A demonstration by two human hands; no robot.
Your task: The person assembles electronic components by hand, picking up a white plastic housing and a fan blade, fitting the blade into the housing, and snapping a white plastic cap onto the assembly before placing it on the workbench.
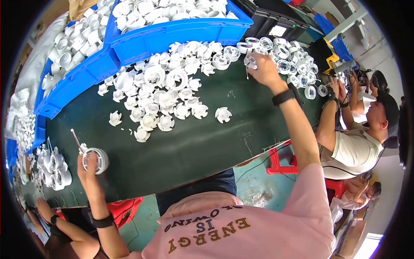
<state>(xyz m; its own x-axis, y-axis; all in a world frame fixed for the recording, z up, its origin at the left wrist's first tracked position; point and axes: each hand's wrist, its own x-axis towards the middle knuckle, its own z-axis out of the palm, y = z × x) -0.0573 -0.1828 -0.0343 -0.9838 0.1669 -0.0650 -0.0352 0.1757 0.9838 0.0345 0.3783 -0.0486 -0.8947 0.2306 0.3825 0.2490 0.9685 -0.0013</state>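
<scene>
On the left of the dark green table, my left hand is closed around a white round ring-shaped housing. A thin reddish wire sticks up beside that housing. My right hand reaches to the far right and pinches a small white plastic part, from which a thin strand hangs. Its fingers partly hide this part. Close by lie white round housings with clear centres, in a cluster right of the hand. Loose white finned plastic pieces spread over the table's middle.
Blue bins full of white parts line the far side. A black case stands behind the right cluster. More round housings stand at the left end. Co-workers sit on both sides; a red stool is under the table edge.
</scene>
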